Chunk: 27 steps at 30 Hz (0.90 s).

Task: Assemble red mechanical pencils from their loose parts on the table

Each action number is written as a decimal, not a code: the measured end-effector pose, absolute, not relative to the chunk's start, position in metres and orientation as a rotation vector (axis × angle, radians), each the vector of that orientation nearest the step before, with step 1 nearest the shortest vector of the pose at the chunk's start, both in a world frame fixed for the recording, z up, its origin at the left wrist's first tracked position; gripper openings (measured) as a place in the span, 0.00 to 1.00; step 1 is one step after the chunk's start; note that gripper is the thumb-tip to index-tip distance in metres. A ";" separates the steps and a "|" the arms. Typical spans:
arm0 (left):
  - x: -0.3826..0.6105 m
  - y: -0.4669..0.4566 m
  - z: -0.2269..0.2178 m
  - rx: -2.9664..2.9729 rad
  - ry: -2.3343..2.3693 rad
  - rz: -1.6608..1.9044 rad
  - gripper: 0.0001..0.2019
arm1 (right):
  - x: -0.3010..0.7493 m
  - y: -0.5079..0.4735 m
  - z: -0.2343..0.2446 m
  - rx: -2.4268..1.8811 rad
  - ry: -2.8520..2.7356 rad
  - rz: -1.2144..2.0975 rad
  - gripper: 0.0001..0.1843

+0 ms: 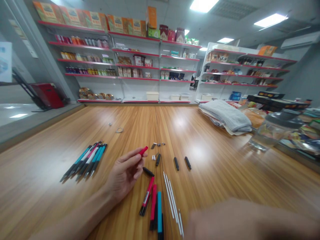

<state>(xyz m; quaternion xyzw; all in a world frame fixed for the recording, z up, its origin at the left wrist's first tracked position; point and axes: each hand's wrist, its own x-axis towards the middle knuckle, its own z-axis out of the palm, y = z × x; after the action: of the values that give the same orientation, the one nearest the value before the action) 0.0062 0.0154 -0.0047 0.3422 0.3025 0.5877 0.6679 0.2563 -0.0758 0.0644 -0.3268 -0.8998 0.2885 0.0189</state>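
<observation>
My left hand (125,173) hovers over the wooden table (225,173), pinching a small red pen part (143,150) between thumb and fingertips. Just right of it lie red and blue pen barrels (153,203), white ink refills (171,200), black grip pieces (177,163) and tiny springs and white bits (157,145). A row of assembled pens (86,161) lies to the left. My right arm (250,220) is a blur along the bottom right edge; its fingers do not show.
A folded striped cloth (227,116) and a clear jar with a dark lid (275,130) stand at the right amid clutter. A small ring (119,130) lies farther back. Store shelves (135,66) with goods line the back wall.
</observation>
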 end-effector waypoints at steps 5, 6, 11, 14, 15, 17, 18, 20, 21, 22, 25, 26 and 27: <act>0.022 -0.007 -0.008 1.179 0.824 1.287 0.12 | 0.221 0.006 0.032 -0.952 -1.896 0.525 0.11; 0.022 -0.009 -0.008 1.300 0.863 1.328 0.09 | 0.216 0.015 0.024 -0.953 -1.772 0.459 0.10; 0.014 -0.009 -0.001 1.731 0.915 1.446 0.05 | 0.209 0.014 0.001 -0.798 -1.822 0.345 0.02; 0.013 -0.007 0.001 1.662 0.920 1.464 0.05 | 0.217 -0.001 0.001 -0.701 -1.874 0.325 0.02; 0.014 -0.007 0.001 1.553 0.903 1.477 0.04 | 0.220 -0.004 0.002 -0.696 -1.893 0.322 0.04; 0.016 -0.008 0.001 1.322 0.831 1.479 0.06 | 0.223 -0.007 0.003 -0.696 -1.952 0.319 0.09; 0.017 -0.009 0.000 1.244 0.788 1.471 0.07 | 0.224 -0.008 0.003 -0.691 -1.975 0.317 0.11; 0.019 -0.010 0.000 1.203 0.735 1.439 0.09 | 0.224 -0.008 0.002 -0.672 -1.992 0.318 0.12; 0.019 -0.011 0.001 1.221 0.733 1.419 0.09 | 0.223 -0.008 0.002 -0.664 -1.988 0.322 0.11; 0.019 -0.011 0.001 1.245 0.742 1.411 0.09 | 0.222 -0.008 0.002 -0.660 -1.981 0.326 0.09; 0.018 -0.012 -0.002 1.398 0.791 1.404 0.07 | 0.221 -0.009 0.001 -0.688 -1.950 0.339 0.06; 0.016 -0.011 -0.004 1.505 0.798 1.397 0.05 | 0.221 -0.009 0.001 -0.697 -1.940 0.344 0.06; 0.015 -0.010 -0.006 1.634 0.793 1.383 0.04 | 0.221 -0.009 0.000 -0.697 -1.933 0.348 0.06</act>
<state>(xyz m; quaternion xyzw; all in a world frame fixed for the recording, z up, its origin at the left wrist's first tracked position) 0.0149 -0.0103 -0.0060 0.6509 0.3158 0.5508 0.4162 0.2205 -0.0092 0.0003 -0.2886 -0.8008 0.1442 0.5047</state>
